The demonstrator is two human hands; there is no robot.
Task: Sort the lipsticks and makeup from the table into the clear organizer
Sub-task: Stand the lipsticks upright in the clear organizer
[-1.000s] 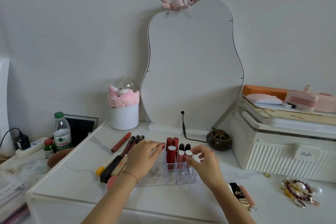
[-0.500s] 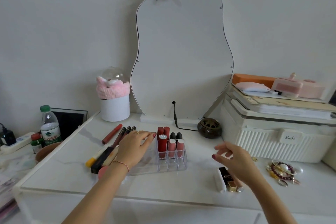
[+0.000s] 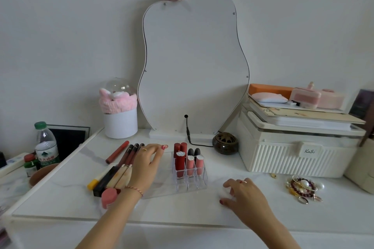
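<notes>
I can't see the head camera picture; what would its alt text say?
A person's left hand rests on a clear organizer holding upright red and pink lipsticks on a white table, while the right hand curls over something white nearby. More makeup tubes lie left of the organizer, and a curvy mirror leans against the wall behind.

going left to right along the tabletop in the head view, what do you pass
water bottle → red lip pencil → left hand → clear organizer with upright lipsticks → right hand → bead jewelry pile
</notes>
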